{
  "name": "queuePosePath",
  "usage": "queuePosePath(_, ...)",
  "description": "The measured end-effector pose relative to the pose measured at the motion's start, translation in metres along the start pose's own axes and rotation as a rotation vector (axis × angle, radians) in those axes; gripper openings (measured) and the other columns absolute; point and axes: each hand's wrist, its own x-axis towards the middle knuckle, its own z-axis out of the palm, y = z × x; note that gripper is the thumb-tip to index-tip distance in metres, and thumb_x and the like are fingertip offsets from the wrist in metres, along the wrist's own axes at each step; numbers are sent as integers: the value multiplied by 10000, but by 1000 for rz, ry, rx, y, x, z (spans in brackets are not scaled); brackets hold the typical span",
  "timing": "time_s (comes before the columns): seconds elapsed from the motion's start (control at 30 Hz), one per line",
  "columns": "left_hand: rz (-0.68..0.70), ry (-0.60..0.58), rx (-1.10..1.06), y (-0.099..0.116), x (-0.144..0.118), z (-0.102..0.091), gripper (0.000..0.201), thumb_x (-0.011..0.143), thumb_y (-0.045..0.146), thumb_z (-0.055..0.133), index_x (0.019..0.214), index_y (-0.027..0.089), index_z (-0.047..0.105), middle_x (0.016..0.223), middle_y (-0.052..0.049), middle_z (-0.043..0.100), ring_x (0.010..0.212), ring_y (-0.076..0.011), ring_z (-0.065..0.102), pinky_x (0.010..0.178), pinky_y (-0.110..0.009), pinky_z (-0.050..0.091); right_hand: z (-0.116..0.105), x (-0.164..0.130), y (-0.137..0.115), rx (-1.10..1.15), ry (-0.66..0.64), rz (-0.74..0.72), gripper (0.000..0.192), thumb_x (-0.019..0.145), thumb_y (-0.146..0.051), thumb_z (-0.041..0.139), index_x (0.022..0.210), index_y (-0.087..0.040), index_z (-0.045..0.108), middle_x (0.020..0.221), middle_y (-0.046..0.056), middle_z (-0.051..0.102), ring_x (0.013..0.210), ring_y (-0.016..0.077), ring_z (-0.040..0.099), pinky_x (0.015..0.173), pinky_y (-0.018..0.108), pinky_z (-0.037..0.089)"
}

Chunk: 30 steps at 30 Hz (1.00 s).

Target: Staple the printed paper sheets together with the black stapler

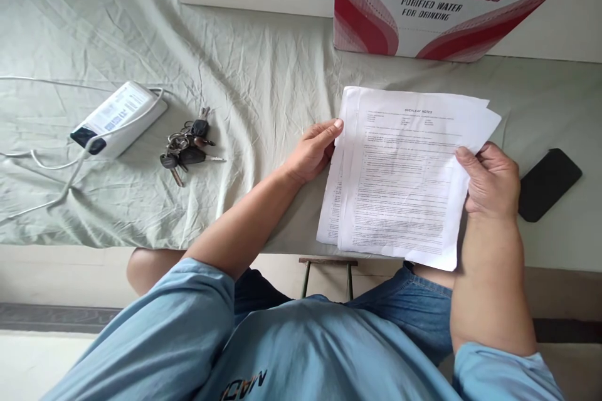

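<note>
A few printed paper sheets (404,182) are held up over the table's front edge, the top one headed "OVERLEAF NOTES". The sheets are fanned a little, so edges of lower ones show at the left and at the upper right corner. My left hand (317,147) pinches their left edge, thumb on top. On the right edge, my right hand (493,178) grips the sheets between its thumb in front and its fingers behind. The fingers behind the paper are partly hidden.
A bunch of keys (190,145) and a white device with a cable (122,119) lie at the left on the pale green cloth (263,75). Close to my right hand is a black phone (550,185). A Wahaha water carton (437,6) stands behind.
</note>
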Motion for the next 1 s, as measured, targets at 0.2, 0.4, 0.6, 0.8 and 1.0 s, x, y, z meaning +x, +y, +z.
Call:
queuePosePath(0.2, 14, 38, 88, -9, 0, -4, 589, 944, 817, 869, 950, 232, 797, 854, -42, 843, 791, -217, 843, 664, -339, 673, -4, 0, -1, -69, 42, -69, 379, 673, -466, 1062, 752, -237, 770, 751, -33, 678, 734, 161, 538, 766, 359, 519)
queuePosePath(0.4, 110, 185, 81, -2, 5, -5, 669, 990, 906, 728, 1125, 256, 804, 966, -68, 872, 1077, -286, 886, 856, -417, 728, -11, 6, 3, -109, 101, -138, 454, 705, -459, 1033, 654, -229, 646, 707, -54, 547, 732, 147, 480, 784, 351, 510)
queuePosePath(0.6, 59, 52, 25, 3, 4, -14, 680, 966, 860, 780, 1192, 220, 821, 994, -119, 898, 1112, -364, 900, 930, -489, 750, 1, 2, 1, -78, 141, -152, 352, 709, -437, 1003, 708, -230, 717, 730, -42, 621, 755, 162, 534, 820, 366, 537)
queuePosePath(0.8, -8, -41, 53, -2, -3, -10, 596, 930, 797, 881, 1037, 213, 828, 908, -109, 887, 987, -373, 914, 885, -508, 764, 9, -6, -1, -59, 119, -120, 251, 719, -388, 980, 749, -226, 790, 768, -25, 705, 764, 166, 570, 798, 353, 541)
queuePosePath(1.0, -56, -15, 56, -2, -4, -4, 557, 860, 753, 976, 918, 219, 828, 879, -85, 882, 834, -299, 888, 728, -405, 744, 14, -8, -2, -37, 123, -141, 291, 725, -420, 1002, 753, -235, 779, 773, -13, 697, 790, 181, 585, 807, 362, 568)
